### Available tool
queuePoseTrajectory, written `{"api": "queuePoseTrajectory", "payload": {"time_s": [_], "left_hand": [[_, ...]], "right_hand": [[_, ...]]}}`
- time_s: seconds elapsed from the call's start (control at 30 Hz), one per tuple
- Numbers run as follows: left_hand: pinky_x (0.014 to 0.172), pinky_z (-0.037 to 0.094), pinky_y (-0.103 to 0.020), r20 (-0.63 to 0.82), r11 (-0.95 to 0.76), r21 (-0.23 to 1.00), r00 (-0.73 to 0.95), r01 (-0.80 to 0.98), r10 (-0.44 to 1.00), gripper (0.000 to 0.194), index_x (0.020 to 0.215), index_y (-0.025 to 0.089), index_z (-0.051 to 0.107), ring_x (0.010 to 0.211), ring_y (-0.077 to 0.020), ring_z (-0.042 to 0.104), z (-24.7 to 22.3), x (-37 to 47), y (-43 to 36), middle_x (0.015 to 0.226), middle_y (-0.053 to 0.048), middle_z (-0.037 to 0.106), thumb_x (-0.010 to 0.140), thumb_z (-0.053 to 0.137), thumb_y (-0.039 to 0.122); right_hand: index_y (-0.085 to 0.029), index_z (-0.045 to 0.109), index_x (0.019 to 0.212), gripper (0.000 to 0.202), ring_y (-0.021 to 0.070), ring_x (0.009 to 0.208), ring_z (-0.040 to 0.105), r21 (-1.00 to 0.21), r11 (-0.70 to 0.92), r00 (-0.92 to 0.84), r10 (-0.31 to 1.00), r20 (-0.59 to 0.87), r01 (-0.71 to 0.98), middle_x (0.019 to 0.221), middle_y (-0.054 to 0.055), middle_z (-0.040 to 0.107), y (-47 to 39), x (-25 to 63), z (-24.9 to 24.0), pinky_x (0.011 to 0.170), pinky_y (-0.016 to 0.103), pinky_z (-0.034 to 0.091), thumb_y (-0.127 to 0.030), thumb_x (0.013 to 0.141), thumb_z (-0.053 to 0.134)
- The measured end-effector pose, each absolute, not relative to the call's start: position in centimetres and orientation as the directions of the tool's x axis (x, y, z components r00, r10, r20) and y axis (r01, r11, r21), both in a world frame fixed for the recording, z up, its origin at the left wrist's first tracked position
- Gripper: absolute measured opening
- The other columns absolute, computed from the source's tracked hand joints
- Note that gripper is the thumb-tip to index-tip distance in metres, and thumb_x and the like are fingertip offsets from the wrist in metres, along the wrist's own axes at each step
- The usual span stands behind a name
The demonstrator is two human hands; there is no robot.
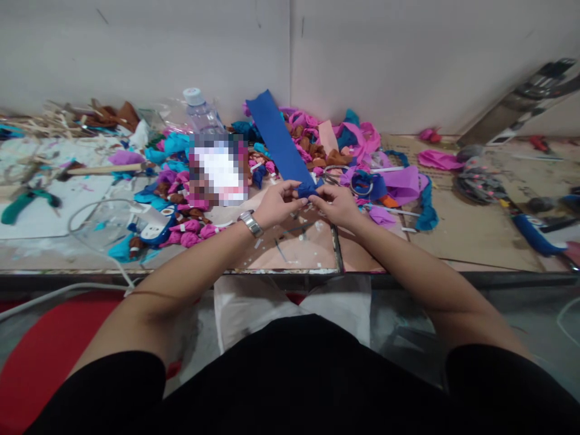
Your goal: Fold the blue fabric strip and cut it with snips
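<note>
A long dark-blue fabric strip runs from the back of the bench down to my hands, its near end bunched and folded. My left hand, with a metal watch on the wrist, pinches the left side of that bunched end. Opposite it, my right hand pinches the right side, fingertips close to those of the left. Folds hide what, if anything, lies inside the bunch. Just right of my right hand lie a blue fabric piece with a ring and purple fabric.
A clear bottle with a white cap stands behind a pixelated patch. Pink, brown and blue fabric bits heap around it. At left are a blue-white power strip, a cable and green-handled pliers. Cardboard covers the right side.
</note>
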State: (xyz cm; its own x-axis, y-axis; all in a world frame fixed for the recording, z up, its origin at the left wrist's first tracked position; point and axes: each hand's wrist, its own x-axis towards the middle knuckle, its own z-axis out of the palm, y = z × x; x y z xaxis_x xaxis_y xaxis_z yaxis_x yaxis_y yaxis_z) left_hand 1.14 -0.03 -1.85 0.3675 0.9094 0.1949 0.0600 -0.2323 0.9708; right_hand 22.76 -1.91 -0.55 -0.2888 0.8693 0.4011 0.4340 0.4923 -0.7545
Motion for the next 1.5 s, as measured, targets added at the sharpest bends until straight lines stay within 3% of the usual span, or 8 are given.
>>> {"api": "queuePoseTrajectory", "payload": {"time_s": [0.13, 0.3, 0.47, 0.57, 0.73, 0.93, 1.37, 1.5], "left_hand": [[0.078, 0.058, -0.030, 0.206, -0.226, 0.974, 0.348, 0.018, 0.915, 0.054, 0.122, 0.014, 0.067, 0.080, -0.0155, 0.072, -1.86, 1.21, 0.07, 0.093, -0.005, 0.076, 0.074, 0.085, 0.029], [0.075, 0.058, -0.029, 0.191, -0.218, 0.975, 0.357, 0.036, 0.915, 0.052, 0.118, 0.014, 0.068, 0.075, -0.0146, 0.070, -1.60, 1.20, -0.14, 0.087, -0.004, 0.076, 0.071, 0.086, 0.027], [0.069, 0.055, -0.027, 0.163, -0.206, 0.976, 0.408, 0.064, 0.899, 0.032, 0.091, 0.014, 0.072, 0.069, -0.0131, 0.067, -1.51, 1.14, -0.33, 0.080, -0.004, 0.075, 0.074, 0.087, 0.037], [0.063, 0.051, -0.026, 0.154, -0.214, 0.971, 0.405, 0.107, 0.901, 0.032, 0.084, 0.015, 0.072, 0.064, -0.0128, 0.064, -1.80, 1.01, -0.16, 0.072, -0.003, 0.071, 0.077, 0.084, 0.044], [0.063, 0.052, -0.026, 0.141, -0.203, 0.973, 0.413, 0.112, 0.900, 0.036, 0.085, 0.015, 0.075, 0.064, -0.0131, 0.064, -1.66, 1.02, -0.19, 0.074, -0.004, 0.074, 0.078, 0.083, 0.049], [0.062, 0.051, -0.025, 0.127, -0.162, 0.985, 0.371, 0.064, 0.920, 0.035, 0.083, 0.014, 0.076, 0.061, -0.0118, 0.062, -1.00, 1.16, -0.46, 0.072, -0.003, 0.073, 0.073, 0.085, 0.046], [0.067, 0.055, -0.028, 0.139, -0.190, 0.978, 0.408, 0.087, 0.903, 0.042, 0.084, 0.014, 0.078, 0.069, -0.0157, 0.069, -1.15, 1.09, -0.57, 0.080, -0.007, 0.077, 0.075, 0.085, 0.055], [0.069, 0.057, -0.030, 0.174, -0.235, 0.968, 0.450, 0.082, 0.876, 0.044, 0.088, 0.014, 0.076, 0.071, -0.0163, 0.070, -1.07, 1.22, -0.74, 0.081, -0.008, 0.077, 0.079, 0.083, 0.056]], "right_hand": [[-0.018, 0.074, 0.090, 0.043, 0.0162, 0.068, 0.059, -0.778, 0.498, -0.285, 0.865, 0.414, 0.382, 0.077, 0.003, 0.072, -2.04, 22.82, -0.46, 0.065, 0.029, 0.045, -0.060, 0.091, 0.070], [-0.019, 0.073, 0.083, 0.030, 0.0159, 0.065, 0.059, -0.768, 0.492, -0.243, 0.870, 0.428, 0.409, 0.073, 0.002, 0.071, -2.11, 22.74, -0.45, 0.063, 0.030, 0.046, -0.048, 0.085, 0.078], [-0.019, 0.074, 0.083, 0.020, 0.0158, 0.065, 0.061, -0.774, 0.478, -0.189, 0.878, 0.440, 0.417, 0.073, 0.002, 0.073, -2.19, 22.49, -0.61, 0.062, 0.029, 0.046, -0.039, 0.085, 0.075], [-0.019, 0.074, 0.084, 0.018, 0.0159, 0.065, 0.060, -0.766, 0.488, -0.185, 0.872, 0.454, 0.419, 0.075, 0.003, 0.073, -2.17, 22.36, -0.70, 0.063, 0.030, 0.047, -0.037, 0.084, 0.075], [-0.020, 0.074, 0.089, 0.015, 0.0158, 0.066, 0.061, -0.769, 0.507, -0.169, 0.860, 0.482, 0.389, 0.075, 0.001, 0.073, -2.38, 22.14, -0.48, 0.065, 0.030, 0.048, -0.033, 0.083, 0.075], [-0.022, 0.077, 0.096, 0.019, 0.0179, 0.071, 0.064, -0.675, 0.570, -0.212, 0.814, 0.541, 0.467, 0.081, 0.003, 0.075, -2.69, 22.16, -0.26, 0.073, 0.033, 0.052, -0.038, 0.086, 0.077], [-0.025, 0.078, 0.090, 0.013, 0.0213, 0.080, 0.068, -0.595, 0.627, -0.205, 0.755, 0.623, 0.502, 0.091, 0.005, 0.079, -2.84, 22.16, -0.53, 0.078, 0.037, 0.055, -0.036, 0.092, 0.070], [-0.024, 0.076, 0.086, 0.011, 0.0208, 0.077, 0.068, -0.585, 0.632, -0.182, 0.743, 0.644, 0.508, 0.086, 0.005, 0.077, -2.87, 22.09, -0.54, 0.076, 0.036, 0.053, -0.032, 0.091, 0.069]]}}
